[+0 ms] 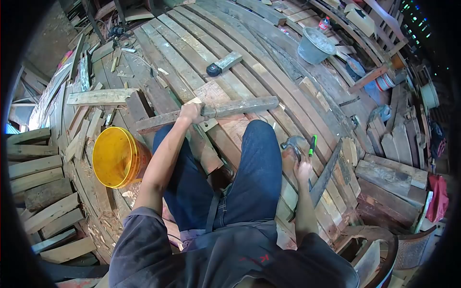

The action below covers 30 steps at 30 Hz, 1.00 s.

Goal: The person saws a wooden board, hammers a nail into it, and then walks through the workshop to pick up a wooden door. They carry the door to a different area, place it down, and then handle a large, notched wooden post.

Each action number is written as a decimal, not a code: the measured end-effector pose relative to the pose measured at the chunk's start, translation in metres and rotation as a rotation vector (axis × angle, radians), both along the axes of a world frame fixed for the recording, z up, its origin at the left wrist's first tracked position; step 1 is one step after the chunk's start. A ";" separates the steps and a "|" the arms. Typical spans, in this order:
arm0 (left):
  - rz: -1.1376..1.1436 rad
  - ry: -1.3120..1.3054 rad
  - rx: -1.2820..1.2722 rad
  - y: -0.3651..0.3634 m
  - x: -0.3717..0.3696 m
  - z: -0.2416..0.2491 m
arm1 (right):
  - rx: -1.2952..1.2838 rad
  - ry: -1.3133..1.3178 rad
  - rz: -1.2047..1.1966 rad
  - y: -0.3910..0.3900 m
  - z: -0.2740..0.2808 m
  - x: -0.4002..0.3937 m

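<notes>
One view, worn on the head, facing forward and steeply down over the wearer's own lap. Wide, fisheye-like: round picture, dark corners, planks [185,43] bowing toward the rim. Shirt [213,259] fills bottom centre, close to the camera; jeans [261,161] reach up to mid-frame. Left hand [192,113] sits just left of centre, right hand [302,169] right of centre, both farther off than the lap (small in frame, but both inside it). Planks run away to the top edge, the far end. Left edge takes in stacked wood [48,194], upper right a grey bucket [313,48].
</notes>
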<state>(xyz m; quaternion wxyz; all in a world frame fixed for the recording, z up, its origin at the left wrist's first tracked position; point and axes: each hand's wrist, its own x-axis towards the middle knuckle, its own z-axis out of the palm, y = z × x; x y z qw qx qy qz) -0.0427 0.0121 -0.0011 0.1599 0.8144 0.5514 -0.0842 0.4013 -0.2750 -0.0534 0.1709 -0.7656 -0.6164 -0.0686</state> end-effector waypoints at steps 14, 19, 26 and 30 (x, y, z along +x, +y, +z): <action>0.005 -0.025 -0.004 0.000 -0.002 -0.002 | 0.412 0.157 -0.179 0.064 0.110 -0.021; 0.013 -0.018 -0.003 0.000 -0.001 0.000 | 0.641 0.654 -0.041 0.082 0.157 -0.036; -0.026 -0.057 0.013 0.011 -0.006 -0.010 | 0.186 1.118 -0.077 0.077 0.103 -0.043; 0.034 -0.024 -0.018 0.005 -0.003 -0.007 | 0.113 1.150 -0.060 0.086 0.118 -0.067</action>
